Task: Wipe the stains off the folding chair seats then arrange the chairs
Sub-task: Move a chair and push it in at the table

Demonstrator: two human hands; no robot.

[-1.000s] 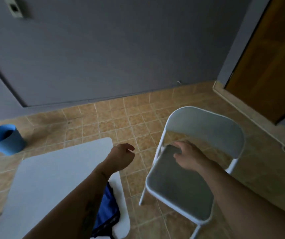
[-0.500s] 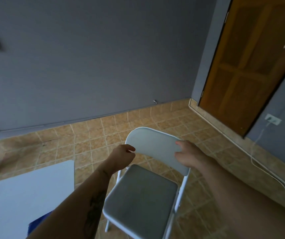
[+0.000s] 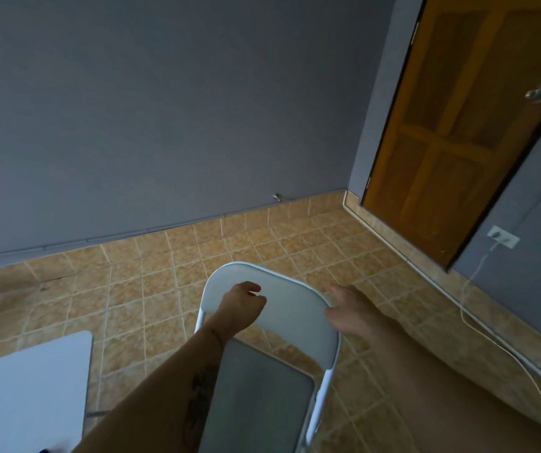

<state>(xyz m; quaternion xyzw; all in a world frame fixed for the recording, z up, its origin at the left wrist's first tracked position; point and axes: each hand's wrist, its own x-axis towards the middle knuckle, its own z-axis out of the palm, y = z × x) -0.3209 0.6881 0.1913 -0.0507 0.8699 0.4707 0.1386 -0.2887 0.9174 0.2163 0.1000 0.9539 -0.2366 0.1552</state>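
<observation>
A white folding chair (image 3: 290, 308) stands open on the tiled floor right below me, its grey seat (image 3: 256, 397) facing me. My right hand (image 3: 347, 310) grips the right edge of the chair's backrest, thumb on top. My left hand (image 3: 241, 305) is curled into a fist in front of the backrest's left half, and I see nothing held in it. The chair's legs are hidden under the seat and my arms.
A white table top (image 3: 27, 390) fills the lower left, with a scrap of blue (image 3: 45, 450) at its bottom edge. A wooden door (image 3: 452, 132) is at the right, beside a wall socket (image 3: 502, 237) whose white cable (image 3: 478, 325) trails along the floor. Grey wall ahead.
My right hand moved from the seat up to the backrest's right edge. The chair now sits closer and straight in front. My view swung right, so the blue bucket left the frame.
</observation>
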